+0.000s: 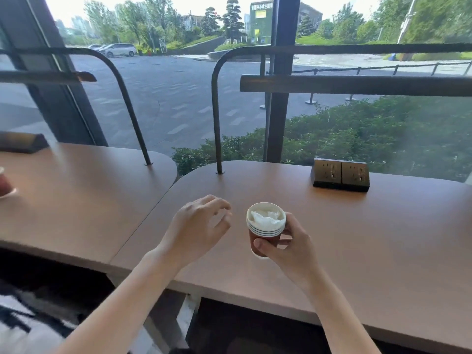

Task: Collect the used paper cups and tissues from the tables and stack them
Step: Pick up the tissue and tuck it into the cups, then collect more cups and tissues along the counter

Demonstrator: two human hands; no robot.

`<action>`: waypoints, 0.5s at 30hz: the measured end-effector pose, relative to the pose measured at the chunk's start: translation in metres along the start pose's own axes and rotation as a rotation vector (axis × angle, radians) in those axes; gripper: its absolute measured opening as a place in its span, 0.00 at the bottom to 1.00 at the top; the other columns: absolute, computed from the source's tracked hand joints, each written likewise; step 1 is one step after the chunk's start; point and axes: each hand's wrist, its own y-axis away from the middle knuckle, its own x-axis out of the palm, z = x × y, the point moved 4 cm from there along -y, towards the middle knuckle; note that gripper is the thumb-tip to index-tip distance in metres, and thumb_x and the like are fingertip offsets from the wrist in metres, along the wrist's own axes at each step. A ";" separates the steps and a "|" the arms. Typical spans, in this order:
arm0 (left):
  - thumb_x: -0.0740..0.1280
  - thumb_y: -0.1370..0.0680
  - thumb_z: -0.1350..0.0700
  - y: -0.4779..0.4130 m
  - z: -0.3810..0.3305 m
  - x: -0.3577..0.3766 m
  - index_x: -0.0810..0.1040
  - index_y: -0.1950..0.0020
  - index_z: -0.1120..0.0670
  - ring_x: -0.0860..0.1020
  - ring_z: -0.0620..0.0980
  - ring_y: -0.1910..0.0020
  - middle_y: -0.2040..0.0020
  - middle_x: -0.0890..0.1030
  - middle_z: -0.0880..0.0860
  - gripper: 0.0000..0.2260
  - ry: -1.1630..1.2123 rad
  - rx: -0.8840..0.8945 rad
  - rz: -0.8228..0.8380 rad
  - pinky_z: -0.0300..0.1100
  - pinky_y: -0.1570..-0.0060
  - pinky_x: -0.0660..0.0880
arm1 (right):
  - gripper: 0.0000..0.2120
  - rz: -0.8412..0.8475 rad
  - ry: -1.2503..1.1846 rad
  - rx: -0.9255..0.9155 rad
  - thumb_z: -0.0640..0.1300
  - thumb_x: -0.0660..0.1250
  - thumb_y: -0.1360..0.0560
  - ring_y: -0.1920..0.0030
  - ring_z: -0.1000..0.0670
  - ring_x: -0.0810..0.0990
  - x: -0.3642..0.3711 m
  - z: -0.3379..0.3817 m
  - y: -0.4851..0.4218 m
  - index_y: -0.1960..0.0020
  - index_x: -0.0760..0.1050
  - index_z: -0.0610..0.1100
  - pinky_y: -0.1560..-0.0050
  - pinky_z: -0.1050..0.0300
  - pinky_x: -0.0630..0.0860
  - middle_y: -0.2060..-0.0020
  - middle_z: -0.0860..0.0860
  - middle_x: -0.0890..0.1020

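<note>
My right hand (286, 247) grips a stack of several nested red-brown paper cups (264, 232) with white rims, held just above the right brown table (357, 226). White crumpled tissue (265, 217) fills the top cup. To the left of the stack, my left hand (201, 226) hovers with fingers apart and nothing in it. Another red paper cup (5, 182) stands at the far left edge of the left table (76, 190), partly cut off by the frame.
A black socket box (341, 174) sits at the back of the right table. Dark metal rail posts (218, 139) rise from both tables by the window. Another dark box (21, 142) sits at the back left. A narrow gap separates the tables.
</note>
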 end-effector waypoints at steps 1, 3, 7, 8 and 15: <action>0.60 0.21 0.43 0.007 0.015 -0.007 0.80 0.44 0.45 0.80 0.42 0.51 0.47 0.82 0.40 0.13 -0.098 -0.021 0.021 0.42 0.50 0.75 | 0.27 0.035 -0.009 -0.005 0.43 0.83 0.33 0.48 0.63 0.81 0.013 0.004 -0.003 0.43 0.74 0.65 0.53 0.69 0.79 0.49 0.69 0.82; 0.56 0.22 0.41 0.022 0.042 -0.021 0.80 0.42 0.46 0.81 0.46 0.51 0.46 0.83 0.43 0.18 -0.228 -0.080 0.052 0.45 0.49 0.76 | 0.27 0.115 -0.026 -0.020 0.43 0.82 0.32 0.48 0.63 0.81 0.042 0.015 -0.006 0.42 0.75 0.64 0.53 0.69 0.78 0.49 0.69 0.83; 0.55 0.23 0.42 0.056 0.085 -0.058 0.80 0.41 0.48 0.81 0.49 0.49 0.47 0.83 0.46 0.20 -0.298 -0.213 0.026 0.46 0.50 0.76 | 0.25 0.261 -0.042 -0.058 0.43 0.81 0.31 0.50 0.64 0.82 0.101 0.045 -0.011 0.43 0.75 0.63 0.54 0.70 0.77 0.51 0.70 0.83; 0.55 0.23 0.43 0.066 0.095 -0.068 0.80 0.41 0.49 0.81 0.50 0.49 0.47 0.83 0.47 0.20 -0.297 -0.238 0.006 0.47 0.49 0.77 | 0.25 0.292 -0.041 -0.069 0.44 0.81 0.32 0.50 0.64 0.82 0.116 0.053 -0.010 0.43 0.75 0.63 0.53 0.70 0.78 0.51 0.70 0.83; 0.65 0.21 0.48 0.167 0.167 -0.142 0.80 0.40 0.50 0.80 0.47 0.47 0.45 0.82 0.45 0.13 -0.296 -0.453 -0.146 0.47 0.45 0.76 | 0.24 0.501 -0.041 -0.157 0.47 0.81 0.32 0.48 0.61 0.83 0.235 0.119 0.012 0.41 0.76 0.61 0.49 0.64 0.80 0.50 0.65 0.85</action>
